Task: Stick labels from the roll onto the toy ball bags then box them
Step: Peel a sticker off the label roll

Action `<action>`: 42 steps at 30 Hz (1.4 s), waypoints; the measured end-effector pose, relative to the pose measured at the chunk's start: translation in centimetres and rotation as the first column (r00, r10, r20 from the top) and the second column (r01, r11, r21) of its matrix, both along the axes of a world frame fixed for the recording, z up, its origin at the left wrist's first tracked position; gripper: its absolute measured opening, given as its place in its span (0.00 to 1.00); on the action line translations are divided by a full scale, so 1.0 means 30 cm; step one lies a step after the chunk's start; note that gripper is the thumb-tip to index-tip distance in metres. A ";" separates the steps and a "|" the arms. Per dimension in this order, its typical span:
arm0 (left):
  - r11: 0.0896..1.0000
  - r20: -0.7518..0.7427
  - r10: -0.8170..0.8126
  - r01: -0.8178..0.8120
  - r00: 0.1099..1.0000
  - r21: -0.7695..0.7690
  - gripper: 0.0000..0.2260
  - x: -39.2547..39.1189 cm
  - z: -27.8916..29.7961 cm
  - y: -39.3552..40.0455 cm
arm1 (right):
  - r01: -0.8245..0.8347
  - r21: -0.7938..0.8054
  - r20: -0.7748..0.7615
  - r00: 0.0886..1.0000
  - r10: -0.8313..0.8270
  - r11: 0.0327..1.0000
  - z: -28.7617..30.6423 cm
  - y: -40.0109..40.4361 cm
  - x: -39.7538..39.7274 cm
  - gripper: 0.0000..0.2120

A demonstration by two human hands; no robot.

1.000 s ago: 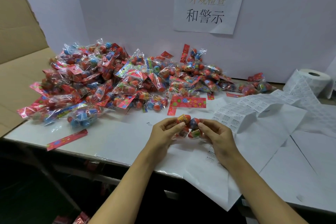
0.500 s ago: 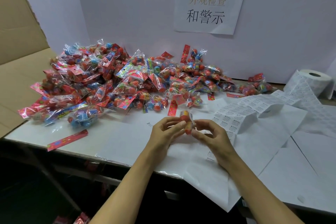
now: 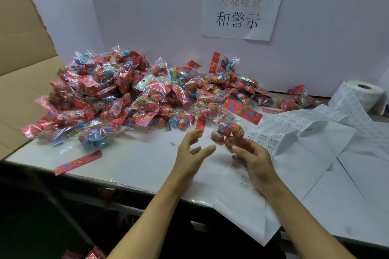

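Since half a second before, the left hand (image 3: pixel 192 149) had let go of the bag (image 3: pixel 228 132), fingers spread and empty. The right hand (image 3: pixel 251 159) gripped it alone above the surface (image 3: pixel 130 160), beside the label strip (image 3: pixel 280 132).

A white paper sign (image 3: pixel 242 7) with black and faded yellow Chinese characters hangs on the pale wall panel (image 3: pixel 147 10), well beyond both hands. Brown cardboard (image 3: pixel 23 33) stands far to the left of the left hand.
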State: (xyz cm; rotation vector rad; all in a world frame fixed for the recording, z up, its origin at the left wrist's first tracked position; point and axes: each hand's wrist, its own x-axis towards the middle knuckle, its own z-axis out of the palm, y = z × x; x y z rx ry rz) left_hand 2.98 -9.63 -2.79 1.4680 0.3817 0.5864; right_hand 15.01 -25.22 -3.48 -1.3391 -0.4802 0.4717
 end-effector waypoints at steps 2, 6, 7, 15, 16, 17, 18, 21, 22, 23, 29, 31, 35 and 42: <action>0.992 0.006 -0.007 0.008 1.000 -0.130 0.25 0.009 0.004 -0.001 | -0.013 -0.010 0.004 1.000 0.013 1.000 0.005 0.000 -0.005 0.13; 0.963 0.076 -0.046 0.064 0.996 -0.262 0.21 0.015 0.008 -0.008 | -0.064 -0.031 0.036 0.997 0.065 0.997 0.021 0.001 -0.021 0.15; 0.968 0.079 -0.059 0.076 0.995 -0.240 0.18 0.013 0.007 -0.006 | -0.067 -0.036 0.039 0.997 0.068 0.997 0.024 0.001 -0.023 0.15; 0.974 0.069 -0.095 0.107 0.993 -0.199 0.14 0.006 0.005 -0.002 | -0.018 -0.047 0.044 0.999 0.020 0.999 0.027 0.001 -0.032 0.12; 0.973 0.071 -0.099 0.112 0.993 -0.203 0.14 0.006 0.004 -0.002 | -0.015 -0.048 0.043 0.999 0.017 0.999 0.028 0.000 -0.032 0.12; 0.972 0.074 -0.100 0.113 0.992 -0.208 0.14 0.006 0.003 -0.002 | -0.016 -0.048 0.041 0.999 0.018 0.999 0.030 0.000 -0.033 0.12; 0.971 0.076 -0.099 0.113 0.992 -0.213 0.13 0.005 0.002 -0.002 | -0.018 -0.049 0.038 0.999 0.020 0.999 0.035 0.001 -0.036 0.12; 0.972 0.066 -0.092 0.104 0.994 -0.210 0.13 0.007 0.001 -0.002 | -0.024 -0.045 0.035 0.999 0.025 0.999 0.042 0.002 -0.042 0.13; 0.973 0.061 -0.090 0.101 0.994 -0.210 0.14 0.008 0.000 0.000 | -0.023 -0.042 0.030 0.999 0.024 0.999 0.043 0.000 -0.043 0.13; 0.972 0.055 -0.088 0.098 0.995 -0.212 0.14 0.008 0.001 0.001 | -0.019 -0.041 0.025 0.999 0.020 0.999 0.044 -0.001 -0.042 0.13; 0.964 0.019 -0.049 0.052 0.999 -0.262 0.19 0.016 0.014 -0.002 | -0.042 -0.069 0.030 0.999 0.044 0.997 0.056 -0.007 -0.057 0.13; 0.957 0.042 -0.064 0.074 0.997 -0.280 0.10 0.017 0.010 0.002 | -0.040 -0.068 0.039 0.998 0.043 0.997 0.057 -0.008 -0.060 0.12; 0.964 0.037 -0.103 0.109 0.994 -0.244 0.07 0.010 0.019 -0.003 | -0.011 -0.063 0.029 0.999 0.013 0.998 0.056 -0.004 -0.059 0.24; 0.976 -0.003 -0.123 0.121 0.992 -0.182 0.09 0.003 0.025 -0.014 | 0.014 -0.053 0.036 0.999 -0.012 0.998 0.047 0.001 -0.054 0.24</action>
